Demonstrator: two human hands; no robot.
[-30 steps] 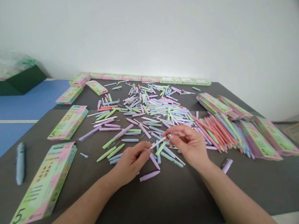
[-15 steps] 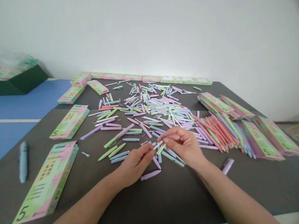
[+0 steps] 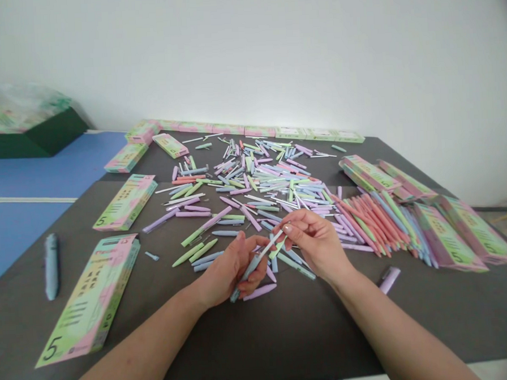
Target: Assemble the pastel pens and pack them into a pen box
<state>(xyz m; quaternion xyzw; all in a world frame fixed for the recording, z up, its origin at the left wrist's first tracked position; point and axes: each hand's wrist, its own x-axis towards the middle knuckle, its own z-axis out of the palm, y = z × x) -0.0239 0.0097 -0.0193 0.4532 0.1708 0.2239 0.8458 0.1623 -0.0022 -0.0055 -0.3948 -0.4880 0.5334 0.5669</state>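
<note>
Over the dark tabletop (image 3: 262,348), I have both hands close together in front of me. The left hand (image 3: 226,273) is curled around a pale blue pen barrel (image 3: 250,271), its lower end poking out below the fingers. The right hand (image 3: 316,246) is pinched narrow on a thin white refill (image 3: 273,241), which lines up with the top of the barrel — from here I can't tell whether it's inside. Beyond them lies a loose heap of pastel pen parts (image 3: 262,186). Further right sits a fanned row of coral, blue and green pens (image 3: 365,218), and a lilac barrel (image 3: 389,280) lies just past my right wrist. Green-and-pink boxes (image 3: 91,300) lie along the left.
</note>
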